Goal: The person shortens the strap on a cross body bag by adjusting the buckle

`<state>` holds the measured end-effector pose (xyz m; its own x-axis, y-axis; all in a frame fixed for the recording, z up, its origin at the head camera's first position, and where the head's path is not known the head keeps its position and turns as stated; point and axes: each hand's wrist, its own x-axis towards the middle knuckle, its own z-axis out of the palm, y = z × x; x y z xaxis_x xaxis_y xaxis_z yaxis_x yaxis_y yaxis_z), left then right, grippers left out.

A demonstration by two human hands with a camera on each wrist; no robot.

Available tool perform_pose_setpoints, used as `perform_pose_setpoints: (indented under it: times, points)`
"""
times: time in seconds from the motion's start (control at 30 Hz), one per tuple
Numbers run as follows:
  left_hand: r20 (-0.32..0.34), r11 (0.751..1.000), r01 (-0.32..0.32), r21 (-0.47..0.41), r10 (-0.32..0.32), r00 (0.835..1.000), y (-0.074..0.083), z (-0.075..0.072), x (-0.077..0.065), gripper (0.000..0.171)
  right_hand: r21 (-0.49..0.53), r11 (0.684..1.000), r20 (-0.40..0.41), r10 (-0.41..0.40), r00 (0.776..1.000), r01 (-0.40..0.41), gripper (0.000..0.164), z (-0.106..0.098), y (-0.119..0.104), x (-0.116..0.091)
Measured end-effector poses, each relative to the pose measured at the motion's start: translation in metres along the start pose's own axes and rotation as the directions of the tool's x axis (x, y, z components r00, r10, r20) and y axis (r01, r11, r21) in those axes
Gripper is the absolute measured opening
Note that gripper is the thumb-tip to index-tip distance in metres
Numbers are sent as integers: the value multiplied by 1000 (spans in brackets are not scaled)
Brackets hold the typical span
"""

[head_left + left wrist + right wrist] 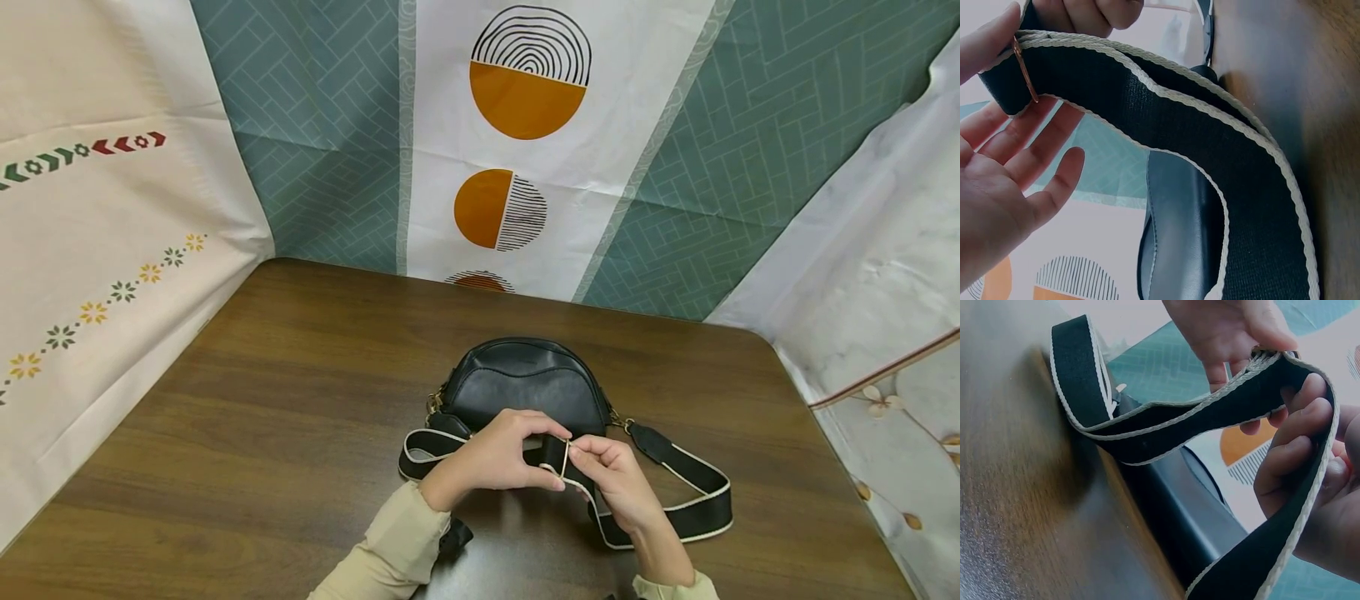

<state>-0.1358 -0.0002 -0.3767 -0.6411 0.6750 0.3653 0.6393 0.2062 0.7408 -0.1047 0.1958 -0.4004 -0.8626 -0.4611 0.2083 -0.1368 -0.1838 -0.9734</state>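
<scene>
A black half-round handbag (pixel 525 387) stands on the table with its wide black, pale-edged shoulder strap (pixel 708 508) spread in loops in front. My left hand (pixel 498 454) holds the strap's thin gold-coloured slider buckle (pixel 1025 70) between thumb and fingertips, with doubled strap running through it. On the other side of the buckle, my right hand (pixel 618 483) pinches the strap; its fingers curl against the band in the right wrist view. Both hands are just before the bag and hide its lower front.
The brown wooden table (pixel 262 433) extends around the bag. A small dark object (pixel 454 537) lies beside the left sleeve, partly hidden. Gold-coloured clasps (pixel 435 402) join strap and bag. Patterned cloths (pixel 315 133) hang behind and at both sides.
</scene>
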Motion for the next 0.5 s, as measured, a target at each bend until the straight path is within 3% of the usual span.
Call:
perform_pose_setpoints:
  times: [0.33, 0.5]
  points:
    - [-20, 1000, 6, 16, -6, 1000, 0, -8, -2, 44, 16, 998, -2, 65, 998, -65, 34, -4, -2, -1]
    - [-21, 1000, 28, -6, -28, 999, -1, -12, -4, 44, -18, 999, -26, 32, 999, -33, 36, -10, -1, -3]
